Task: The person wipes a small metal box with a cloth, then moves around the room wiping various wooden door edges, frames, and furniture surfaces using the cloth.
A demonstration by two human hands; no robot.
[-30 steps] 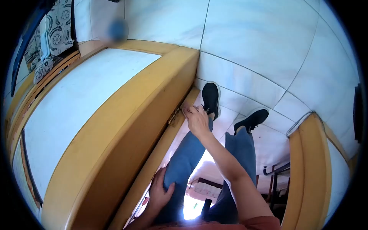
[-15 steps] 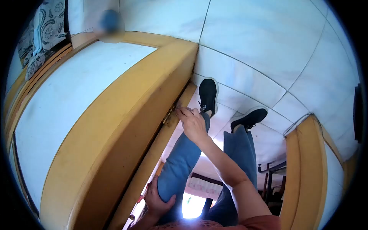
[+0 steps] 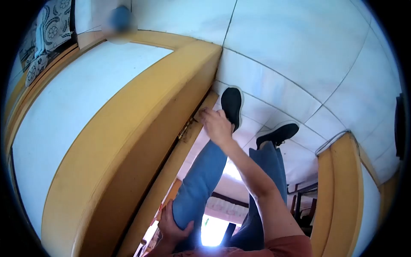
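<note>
- Walled off left of the right hand (image 3: 216,127) by the wooden door (image 3: 124,115).
- Pinched thin along the door's edge, near the metal hinge (image 3: 186,128).
- Crowded on the other side by the left leg (image 3: 201,171).
- Open beyond the shoes (image 3: 231,102), over tiled floor (image 3: 291,55).

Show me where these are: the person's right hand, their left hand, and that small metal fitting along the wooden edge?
Right hand (image 3: 216,127): head view, back of the hand.
Left hand (image 3: 171,224): head view, back of the hand.
Metal fitting (image 3: 186,126): head view, middle of its visible strip.
</note>
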